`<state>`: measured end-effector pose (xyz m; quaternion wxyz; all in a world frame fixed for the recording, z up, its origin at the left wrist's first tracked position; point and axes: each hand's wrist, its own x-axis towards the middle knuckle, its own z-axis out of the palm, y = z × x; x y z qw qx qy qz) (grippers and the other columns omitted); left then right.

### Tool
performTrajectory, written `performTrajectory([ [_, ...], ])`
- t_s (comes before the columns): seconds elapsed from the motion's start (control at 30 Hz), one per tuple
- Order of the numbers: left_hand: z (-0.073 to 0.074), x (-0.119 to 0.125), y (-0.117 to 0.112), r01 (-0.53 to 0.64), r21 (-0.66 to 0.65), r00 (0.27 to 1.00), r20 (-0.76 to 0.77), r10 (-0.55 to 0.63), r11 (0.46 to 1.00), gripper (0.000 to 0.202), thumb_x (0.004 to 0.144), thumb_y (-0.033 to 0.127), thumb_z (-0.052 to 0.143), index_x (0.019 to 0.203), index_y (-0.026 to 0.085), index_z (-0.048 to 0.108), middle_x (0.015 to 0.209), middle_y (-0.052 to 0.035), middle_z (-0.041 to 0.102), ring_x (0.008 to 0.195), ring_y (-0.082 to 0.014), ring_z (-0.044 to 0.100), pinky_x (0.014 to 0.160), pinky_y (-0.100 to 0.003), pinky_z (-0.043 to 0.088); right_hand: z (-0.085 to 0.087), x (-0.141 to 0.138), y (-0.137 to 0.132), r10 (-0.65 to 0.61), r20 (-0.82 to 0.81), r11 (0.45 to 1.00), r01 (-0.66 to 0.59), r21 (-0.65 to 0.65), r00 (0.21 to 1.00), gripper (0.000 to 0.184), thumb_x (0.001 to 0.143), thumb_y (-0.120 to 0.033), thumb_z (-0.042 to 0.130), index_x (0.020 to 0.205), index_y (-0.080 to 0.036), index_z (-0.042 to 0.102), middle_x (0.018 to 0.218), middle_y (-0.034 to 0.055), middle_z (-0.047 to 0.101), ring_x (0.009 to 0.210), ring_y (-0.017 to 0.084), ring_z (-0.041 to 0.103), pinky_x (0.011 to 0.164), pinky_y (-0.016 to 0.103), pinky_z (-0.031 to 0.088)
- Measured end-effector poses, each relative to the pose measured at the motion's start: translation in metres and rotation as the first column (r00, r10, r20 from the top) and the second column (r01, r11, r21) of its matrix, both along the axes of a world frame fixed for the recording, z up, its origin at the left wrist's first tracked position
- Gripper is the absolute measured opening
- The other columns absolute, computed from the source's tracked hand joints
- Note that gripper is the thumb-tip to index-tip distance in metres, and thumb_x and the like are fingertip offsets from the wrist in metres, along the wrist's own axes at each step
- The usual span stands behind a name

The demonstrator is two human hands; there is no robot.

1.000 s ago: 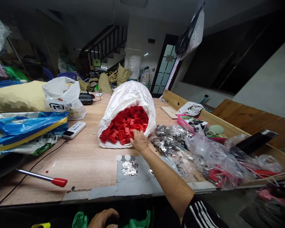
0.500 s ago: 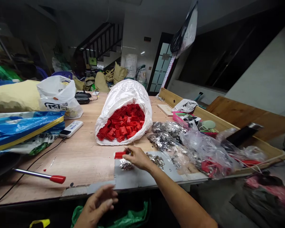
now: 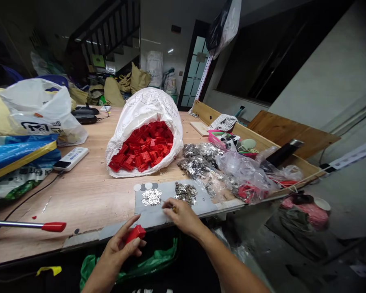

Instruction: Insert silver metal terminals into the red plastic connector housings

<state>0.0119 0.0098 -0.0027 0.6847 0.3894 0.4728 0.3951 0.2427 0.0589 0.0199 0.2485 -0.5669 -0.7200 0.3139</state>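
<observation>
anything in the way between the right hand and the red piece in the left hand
Nothing visible stands between them. The left hand holds the red piece with an open gap to the right hand. Both metal piles lie farther back on the grey sheet.

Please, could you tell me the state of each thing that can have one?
Left hand: holding a red piece
Right hand: fingers bent, grip unclear
White sack: on its side, mouth open
Red pieces in sack: loose, heaped
Bright metal pieces: spread in a pile
Darker metal pieces: piled
White device: lying flat
</observation>
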Motion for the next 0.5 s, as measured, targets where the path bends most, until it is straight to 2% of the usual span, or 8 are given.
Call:
performTrajectory([
  [0.07, 0.007, 0.002, -0.002, -0.027, -0.156, 0.985, 0.162, 0.053, 0.987, 0.065, 0.073, 0.041, 0.071, 0.133, 0.033, 0.049, 0.099, -0.0045, 0.065, 0.086, -0.0248, 0.067, 0.075, -0.034, 0.055, -0.002, 0.021, 0.005, -0.197, 0.245, 0.976, 0.165, 0.145, 0.949, 0.01, 0.086, -0.017, 0.052, 0.09, -0.02, 0.062, 0.093, 0.0027, 0.063, 0.087, 0.016, 0.058, 0.076, 0.026, 0.041],
  [0.17, 0.016, 0.007, -0.006, -0.011, -0.295, 0.958, 0.271, 0.095, 0.955, 0.064, 0.072, 0.035, 0.073, 0.131, 0.035, 0.049, 0.108, -0.0035, 0.062, 0.087, -0.0243, 0.069, 0.077, -0.035, 0.056, -0.004, 0.038, 0.013, -0.313, 0.443, 0.946, 0.232, 0.229, 0.84, 0.009, 0.088, -0.02, 0.052, 0.091, -0.021, 0.061, 0.096, 0.0034, 0.062, 0.086, 0.017, 0.059, 0.072, 0.026, 0.041],
  [0.23, 0.019, 0.01, -0.007, -0.002, -0.34, 0.949, 0.295, 0.109, 0.941, 0.062, 0.073, 0.031, 0.074, 0.13, 0.034, 0.05, 0.111, -0.0038, 0.062, 0.086, -0.0241, 0.07, 0.078, -0.035, 0.057, -0.007, 0.039, 0.018, -0.319, 0.502, 0.944, 0.224, 0.242, 0.804, 0.007, 0.088, -0.025, 0.054, 0.091, -0.022, 0.06, 0.097, 0.0027, 0.062, 0.085, 0.017, 0.059, 0.069, 0.026, 0.04],
  [0.33, 0.017, 0.013, -0.008, -0.006, -0.379, 0.94, 0.313, 0.134, 0.925, 0.058, 0.076, 0.03, 0.071, 0.131, 0.028, 0.051, 0.102, -0.0063, 0.065, 0.085, -0.0246, 0.07, 0.078, -0.036, 0.057, -0.01, 0.032, 0.024, -0.303, 0.544, 0.951, 0.209, 0.23, 0.782, 0.007, 0.088, -0.028, 0.055, 0.089, -0.023, 0.061, 0.097, 0.0025, 0.063, 0.084, 0.017, 0.059, 0.067, 0.025, 0.04],
  [0.5, 0.002, 0.009, -0.004, -0.051, -0.418, 0.902, 0.37, 0.221, 0.907, 0.047, 0.082, 0.032, 0.065, 0.127, 0.02, 0.056, 0.093, -0.0084, 0.068, 0.086, -0.0263, 0.071, 0.08, -0.038, 0.058, -0.008, 0.024, 0.024, -0.244, 0.529, 0.967, 0.159, 0.201, 0.813, 0.009, 0.087, -0.024, 0.054, 0.087, -0.022, 0.062, 0.095, 0.0022, 0.063, 0.086, 0.016, 0.059, 0.068, 0.024, 0.039],
])
